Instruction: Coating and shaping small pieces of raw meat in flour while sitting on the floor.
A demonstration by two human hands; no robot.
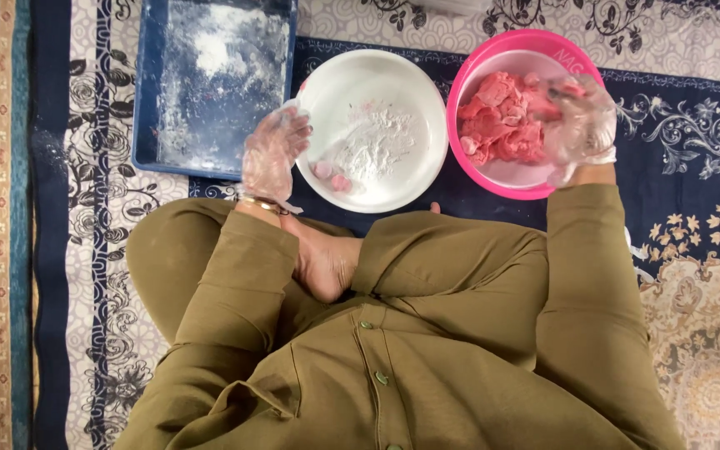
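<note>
My left hand (272,154), in a thin clear plastic glove, rests on the left rim of a white bowl (410,79) that holds a heap of white flour (372,146) and a couple of pink meat bits. My right hand (581,125), also gloved, reaches into a pink bowl (493,179) and grips raw pink meat pieces (502,121) at its right side. Both bowls sit on a patterned carpet just beyond my crossed legs.
A blue rectangular tray (147,92) dusted with flour lies left of the white bowl. My bare foot (327,262) and olive-clad knees fill the near ground. The ornate carpet (693,125) spreads on all sides.
</note>
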